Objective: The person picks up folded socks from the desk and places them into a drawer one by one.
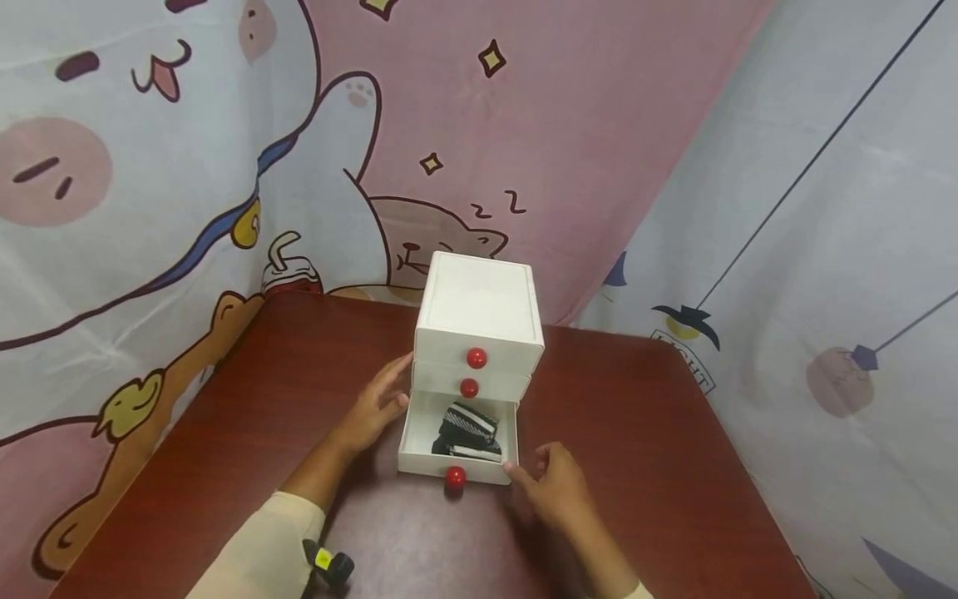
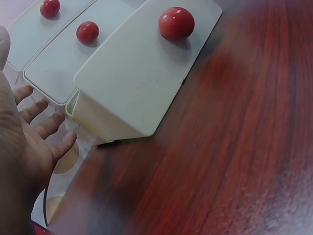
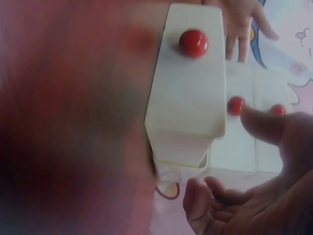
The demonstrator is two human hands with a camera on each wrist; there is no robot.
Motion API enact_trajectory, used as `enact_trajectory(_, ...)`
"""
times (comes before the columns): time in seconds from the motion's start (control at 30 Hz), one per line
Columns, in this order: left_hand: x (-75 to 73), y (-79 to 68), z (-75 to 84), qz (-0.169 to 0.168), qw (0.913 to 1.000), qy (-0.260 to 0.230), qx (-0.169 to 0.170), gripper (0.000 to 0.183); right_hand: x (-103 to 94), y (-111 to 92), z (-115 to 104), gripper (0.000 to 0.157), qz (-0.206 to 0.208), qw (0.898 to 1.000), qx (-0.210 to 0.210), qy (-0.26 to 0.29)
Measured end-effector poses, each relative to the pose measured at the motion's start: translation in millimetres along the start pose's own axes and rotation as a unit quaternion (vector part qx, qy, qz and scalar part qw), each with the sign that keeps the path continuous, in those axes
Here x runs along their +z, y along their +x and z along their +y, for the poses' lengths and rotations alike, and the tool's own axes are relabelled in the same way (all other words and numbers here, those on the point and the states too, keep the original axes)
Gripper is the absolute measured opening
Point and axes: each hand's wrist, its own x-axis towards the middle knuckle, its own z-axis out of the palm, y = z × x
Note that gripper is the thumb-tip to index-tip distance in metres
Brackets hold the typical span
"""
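A small white drawer cabinet [image 1: 482, 295] has its bottom drawer [image 1: 422, 463] pulled out, with a red knob [image 1: 455, 477] on the front. Inside lie black pieces with white bands and a striped pattern [image 1: 470, 423], perhaps folded cloth; their kind is unclear. My left hand [image 1: 367, 420] is at the cabinet's left side, fingers spread and holding nothing; whether its fingertips touch the side I cannot tell. Beside the drawer's front right corner is my right hand [image 1: 560, 491], thumb toward the corner and fingers loosely bent. In the right wrist view, nothing sits between that thumb and fingers.
Two upper drawers with red knobs [image 2: 87, 33] are closed. The cabinet stands on a dark red wooden table [image 1: 629, 399]. Behind it hangs a cartoon-print cloth [image 1: 569, 166]. A black device with a yellow label [image 1: 329, 561] is by the left sleeve.
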Motion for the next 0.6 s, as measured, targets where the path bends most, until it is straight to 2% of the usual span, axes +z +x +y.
enact_trajectory(0.07,-0.5,0.3,-0.3,0.001,1.0000,-0.004,0.000,0.087,3.2,-9,-2,0.050,-0.008,1.000,0.013,0.013)
enact_trajectory(0.13,-1.1,0.2,-0.4,0.001,1.0000,-0.007,-0.003,0.087,7.2,-15,-3,0.042,-0.043,0.997,0.023,0.057)
enact_trajectory(0.2,-1.6,0.2,-0.7,0.000,0.9999,-0.010,-0.007,0.086,13.1,-19,-3,0.039,-0.098,0.987,0.024,0.121)
enact_trajectory(0.23,-1.6,0.3,-0.7,-0.001,0.9999,-0.011,-0.009,0.086,17.8,-19,-2,0.039,-0.130,0.978,0.027,0.160)
enact_trajectory(0.3,-1.6,0.2,0.0,-0.001,0.9998,-0.015,-0.013,0.086,27.8,-18,-2,0.037,-0.195,0.951,0.043,0.238)
enact_trajectory(0.4,-0.7,-0.3,1.5,0.001,0.9996,-0.020,-0.019,0.087,44.1,-13,-2,0.036,-0.271,0.898,0.068,0.341)
enact_trajectory(0.47,0.2,-0.5,2.0,0.004,0.9995,-0.022,-0.020,0.088,53.0,-11,-4,0.035,-0.302,0.865,0.088,0.392)
enact_trajectory(0.53,1.3,-0.5,1.9,0.007,0.9996,-0.021,-0.019,0.088,60.9,-11,-6,0.034,-0.319,0.839,0.102,0.430)
enact_trajectory(0.6,1.9,-0.2,1.3,0.010,0.9996,-0.022,-0.017,0.088,67.9,-11,-8,0.031,-0.324,0.822,0.112,0.455)
